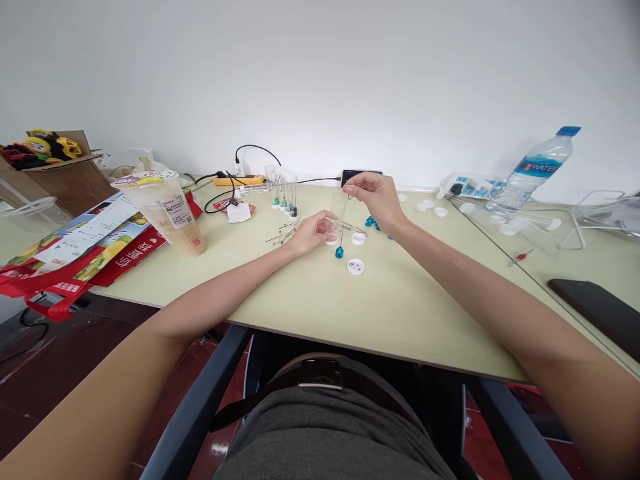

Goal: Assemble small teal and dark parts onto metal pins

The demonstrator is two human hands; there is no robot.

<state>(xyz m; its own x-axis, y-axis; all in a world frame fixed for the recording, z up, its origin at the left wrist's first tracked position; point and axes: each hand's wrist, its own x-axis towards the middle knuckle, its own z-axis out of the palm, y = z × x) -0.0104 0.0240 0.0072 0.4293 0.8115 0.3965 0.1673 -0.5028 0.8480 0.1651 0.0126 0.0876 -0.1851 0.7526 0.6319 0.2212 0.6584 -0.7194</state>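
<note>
Head view: at the cream counter (pixel 310 307), the left hand (pixel 313 232) has its grip closed around the base of a clear plastic tube (pixel 339 212), while the right hand (pixel 376 195) pinches a thin pin at the tube's mouth. Just beyond the tube lie loose pins (pixel 285 235); white caps (pixel 355 267) and a teal bead (pixel 339 253) sit nearer the person.

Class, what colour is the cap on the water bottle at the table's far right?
Blue; the bottle cap shows in the head view.
</note>
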